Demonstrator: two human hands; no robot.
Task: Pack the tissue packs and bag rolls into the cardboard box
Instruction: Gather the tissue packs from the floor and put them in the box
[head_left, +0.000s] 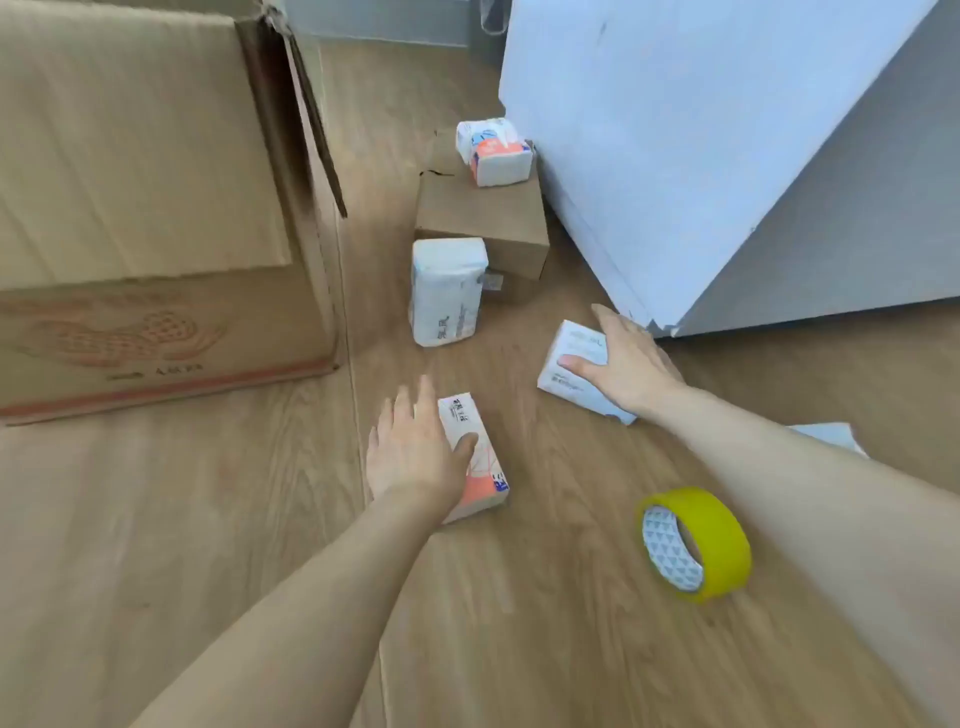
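Observation:
A large cardboard box (156, 218) stands at the left on the wooden floor. My left hand (415, 447) lies over a white and orange tissue pack (480, 467), thumb across its top. My right hand (623, 364) covers a white tissue pack (571, 364) close to the corner of a white cabinet. Another white tissue pack (447, 291) stands upright further back. Two more packs (493, 150) rest on top of a small brown box (483, 218). No bag rolls are in sight.
A yellow tape roll (696, 543) lies on the floor under my right forearm. The white cabinet (701, 145) fills the right side. A white object's corner (831, 436) peeks out behind my right arm.

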